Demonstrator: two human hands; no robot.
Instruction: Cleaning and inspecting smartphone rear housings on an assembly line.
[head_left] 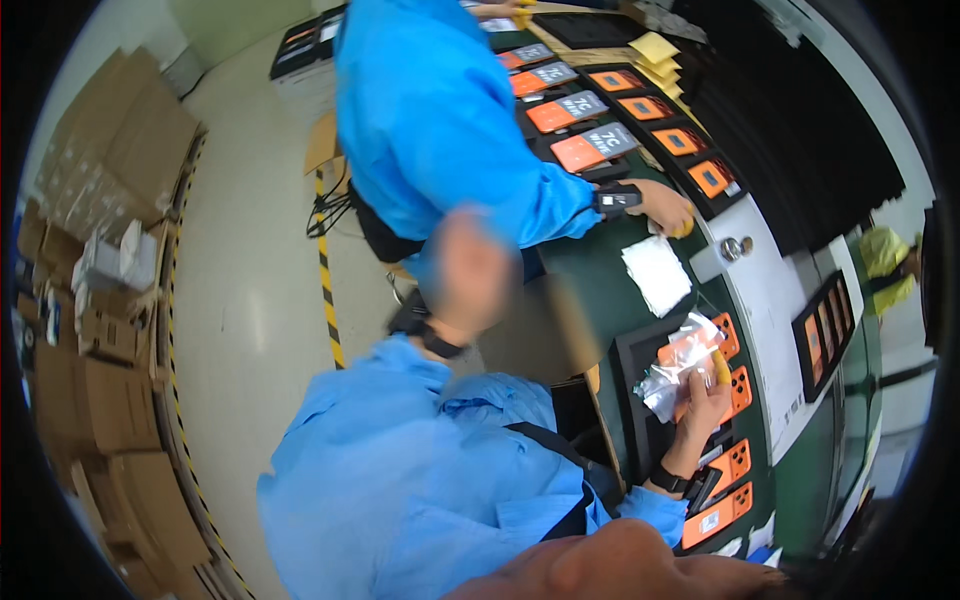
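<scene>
Presently, we note a clear plastic film (660, 388) over the black tray (628, 366), pinched between thumb and fingers of our right hand (704, 402). Orange shows through the film; we cannot tell whether it lies inside or beneath. Our left hand (472, 272) is raised away from the table, blurred; we cannot tell how its fingers stand.

The tray rests on a dark green table (592, 250). Beyond the table edge we record a pale floor (255, 250), striped tape (327, 305) and, far left, stacked cardboard boxes (120, 400).

Orange phones (740, 390) line the tray's right side; white sheets (656, 276) lie above it. A co-worker's hand (662, 205) is just beyond the sheets. Our right hand and the film hide part of the tray; our left hand covers some of the co-worker's blue sleeve (540, 205).

Textures: film crinkled and glossy; phones flat, round-cornered, with dark round lenses; boxes brown, matte; tape yellow and black.
</scene>
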